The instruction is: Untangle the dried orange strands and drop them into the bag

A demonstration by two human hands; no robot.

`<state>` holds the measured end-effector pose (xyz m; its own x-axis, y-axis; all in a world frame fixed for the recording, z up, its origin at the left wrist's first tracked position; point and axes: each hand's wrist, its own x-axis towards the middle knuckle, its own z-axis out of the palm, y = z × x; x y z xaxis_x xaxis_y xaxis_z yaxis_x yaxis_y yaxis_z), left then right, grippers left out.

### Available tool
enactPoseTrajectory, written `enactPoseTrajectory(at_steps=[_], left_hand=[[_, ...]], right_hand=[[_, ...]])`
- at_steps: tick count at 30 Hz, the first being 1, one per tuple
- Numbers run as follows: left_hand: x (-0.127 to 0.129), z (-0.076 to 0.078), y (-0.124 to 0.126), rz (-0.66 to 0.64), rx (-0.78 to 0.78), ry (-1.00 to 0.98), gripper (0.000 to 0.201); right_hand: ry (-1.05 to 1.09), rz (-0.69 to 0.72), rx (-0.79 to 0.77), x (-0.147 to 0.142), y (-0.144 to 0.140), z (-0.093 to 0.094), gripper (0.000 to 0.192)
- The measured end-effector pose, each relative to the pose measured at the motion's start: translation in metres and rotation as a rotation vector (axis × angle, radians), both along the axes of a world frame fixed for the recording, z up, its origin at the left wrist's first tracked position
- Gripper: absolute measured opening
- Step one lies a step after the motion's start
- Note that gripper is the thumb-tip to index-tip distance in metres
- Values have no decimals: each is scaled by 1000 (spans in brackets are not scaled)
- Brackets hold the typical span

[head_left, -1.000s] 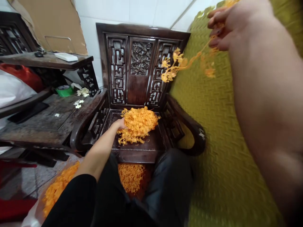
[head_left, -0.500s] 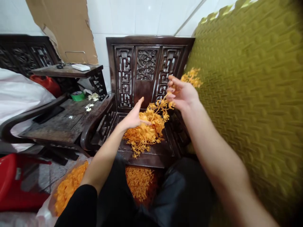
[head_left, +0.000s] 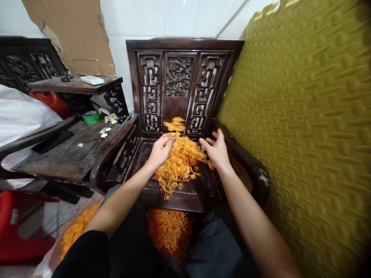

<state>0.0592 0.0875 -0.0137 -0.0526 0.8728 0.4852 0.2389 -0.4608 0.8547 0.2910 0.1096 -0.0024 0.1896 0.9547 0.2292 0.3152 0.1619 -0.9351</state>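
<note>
The orange strand pile point(head_left: 179, 164) on the chair seat point(head_left: 199, 187) is flanked, a tuft pinched by the left hand point(head_left: 160, 150), the right hand point(head_left: 216, 150) spread wide alongside.

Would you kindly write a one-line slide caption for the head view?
Left hand and right hand flank an orange stringy pile on a carved dark wooden chair.

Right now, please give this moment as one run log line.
left hand: pinching strands | right hand: open, on pile | pile: on chair seat
</note>
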Motion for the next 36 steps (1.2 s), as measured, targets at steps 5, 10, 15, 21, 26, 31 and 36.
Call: enactPoseTrajectory(at_steps=[5,10,15,21,26,31,36], left_hand=[[6,-11,-1,11,-69,-83,38],[24,-18,-16,-116,-5,211,33],[15,-9,-21,-101,-13,522,22],[-10,17,-18,-76,-7,375,79],[-7,31,-30,-120,160,671,111],[-3,23,-31,-180,56,793,89],[4,15,-30,-123,56,890,62]], right_hand=[[-251,-23,291,-4,-36,-18,35],[-107,284,187,-38,-52,-25,24],[245,188,47,-43,-49,-28,25],[380,267,-15,-40,-55,-21,32],[10,316,85,-49,-64,-24,23],[-230,337,203,-54,-68,-24,19],[-194,207,198,-52,-64,-23,31]])
